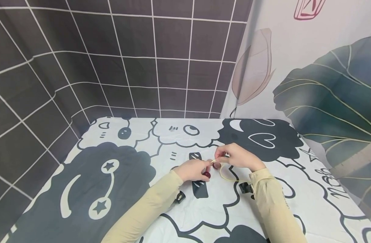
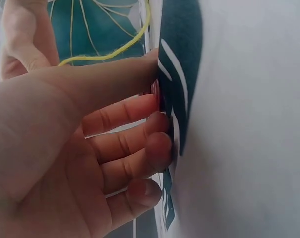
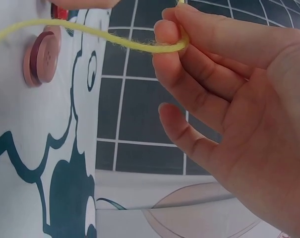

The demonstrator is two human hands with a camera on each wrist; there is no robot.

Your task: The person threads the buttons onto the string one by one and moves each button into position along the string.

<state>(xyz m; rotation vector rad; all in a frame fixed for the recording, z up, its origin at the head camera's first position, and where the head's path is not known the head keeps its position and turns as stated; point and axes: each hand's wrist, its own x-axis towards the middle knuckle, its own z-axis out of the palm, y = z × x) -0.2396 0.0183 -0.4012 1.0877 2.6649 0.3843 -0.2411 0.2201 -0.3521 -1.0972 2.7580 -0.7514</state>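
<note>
My right hand [image 1: 235, 156] pinches a yellow yarn [image 3: 135, 45] between thumb and fingertips, its other fingers loosely bent. A short end of the yarn points from that pinch toward my left hand [image 1: 192, 169]. The left thumb and fingertips close round a dark red button [image 1: 206, 174], low over the cloth and partly hidden by the fingers; in the left wrist view its red edge [image 2: 156, 91] shows between them. Just right of this hand, pinkish-brown buttons [image 3: 40, 59] lie together on the cloth. From the right hand the yarn's long part loops down toward the right sleeve.
A white cloth [image 1: 209, 211] with dark cartoon clouds covers the table. Dark grid-patterned fabric [image 1: 173, 74] hangs behind and to the left. On the right hangs a pale curtain with large leaves [image 1: 334, 91].
</note>
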